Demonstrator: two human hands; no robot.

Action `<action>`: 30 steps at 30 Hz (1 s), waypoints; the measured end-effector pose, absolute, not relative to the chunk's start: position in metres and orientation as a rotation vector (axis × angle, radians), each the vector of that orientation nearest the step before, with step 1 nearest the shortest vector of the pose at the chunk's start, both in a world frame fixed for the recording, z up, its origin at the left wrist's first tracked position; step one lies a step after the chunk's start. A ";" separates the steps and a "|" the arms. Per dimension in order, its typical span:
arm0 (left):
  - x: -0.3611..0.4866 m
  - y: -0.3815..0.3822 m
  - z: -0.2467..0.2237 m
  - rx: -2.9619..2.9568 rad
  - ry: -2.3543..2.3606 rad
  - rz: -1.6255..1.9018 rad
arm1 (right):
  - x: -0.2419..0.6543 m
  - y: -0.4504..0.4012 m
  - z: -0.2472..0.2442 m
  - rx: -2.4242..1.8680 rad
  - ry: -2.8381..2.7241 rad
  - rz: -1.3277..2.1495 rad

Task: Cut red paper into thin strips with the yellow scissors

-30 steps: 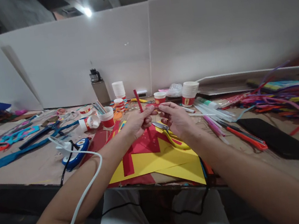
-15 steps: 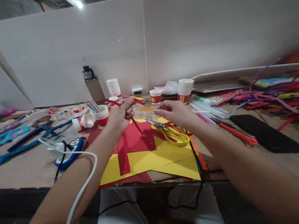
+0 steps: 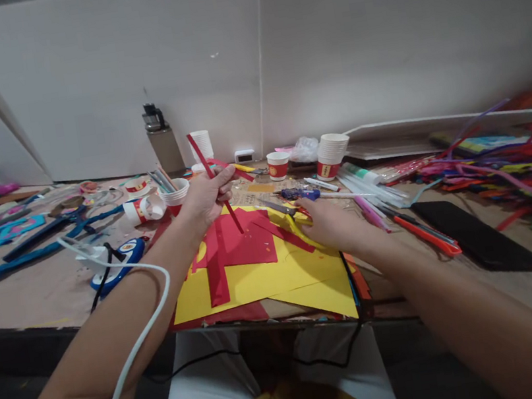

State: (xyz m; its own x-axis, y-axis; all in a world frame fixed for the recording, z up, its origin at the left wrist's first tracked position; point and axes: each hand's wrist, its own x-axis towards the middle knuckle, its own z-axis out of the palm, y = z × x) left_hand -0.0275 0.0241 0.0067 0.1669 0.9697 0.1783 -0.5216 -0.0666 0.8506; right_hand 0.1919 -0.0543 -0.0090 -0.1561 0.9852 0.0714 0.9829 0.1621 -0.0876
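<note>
My left hand (image 3: 212, 193) pinches a narrow red paper strip (image 3: 234, 219), which slants up past the fingers and down over the sheets. At the yellow-handled scissors (image 3: 292, 219), my right hand (image 3: 324, 221) has its fingers closed round the handles; part of the grips is hidden under it. The blades point left and away from me. Below both hands lie red paper (image 3: 256, 247) and yellow paper (image 3: 279, 284), with a wider red strip (image 3: 216, 273) on top and small scraps scattered about.
A cup of pencils (image 3: 174, 193) stands left. Stacked paper cups (image 3: 331, 150) and a single cup (image 3: 279, 165) are behind. A red utility knife (image 3: 429, 235) and black phone (image 3: 478, 234) lie right. A white cable (image 3: 142, 341) crosses my left forearm.
My right hand has come down onto the scissors and closed round the handles, which have shifted. The strip in my left hand now stands more upright. The view has tilted down slightly.
</note>
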 end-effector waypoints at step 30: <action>-0.024 0.013 0.010 1.083 0.647 1.205 | 0.192 -0.073 0.011 -1.331 -2.142 0.663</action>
State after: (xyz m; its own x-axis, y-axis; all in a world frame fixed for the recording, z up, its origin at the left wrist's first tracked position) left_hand -0.0242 0.0127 0.0103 0.2791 0.9504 0.1375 -0.4101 -0.0116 0.9120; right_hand 0.1924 -0.0729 0.0112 -0.3761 0.9096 0.1765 0.6509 0.3950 -0.6483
